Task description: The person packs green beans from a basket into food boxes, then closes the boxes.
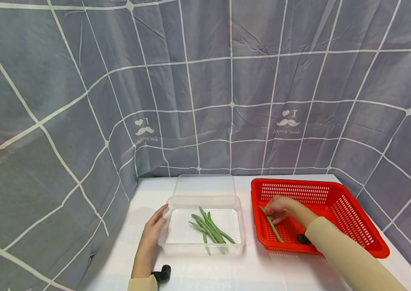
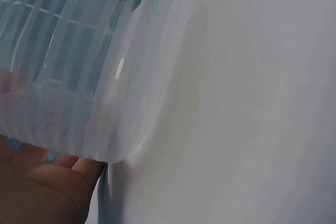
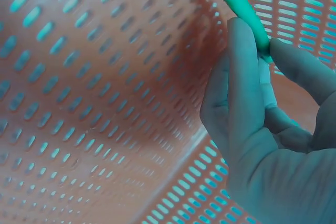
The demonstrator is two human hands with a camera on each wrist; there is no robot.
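My right hand [image 1: 281, 207] is inside the red plastic basket [image 1: 292, 183] and pinches a green bean [image 1: 272, 227] near one end. In the right wrist view, thumb and fingertips meet on the tip of that bean [image 3: 236, 3], above the slotted basket walls. To the left stands a clear plastic box [image 1: 242, 222] with several green beans [image 1: 209, 227] lying in a loose pile in it. Along the box's left wall lies my left hand [image 1: 150, 232], its fingers extended against the side. The left wrist view shows this hand [image 2: 47, 192] at the ribbed clear wall.
Behind the box, a clear flat lid [image 1: 204, 185] lies near the back of the white table [image 1: 198, 270]. A grey curtain [image 1: 209, 81] with white grid lines hangs behind and on both sides. Both wrists wear a small black camera.
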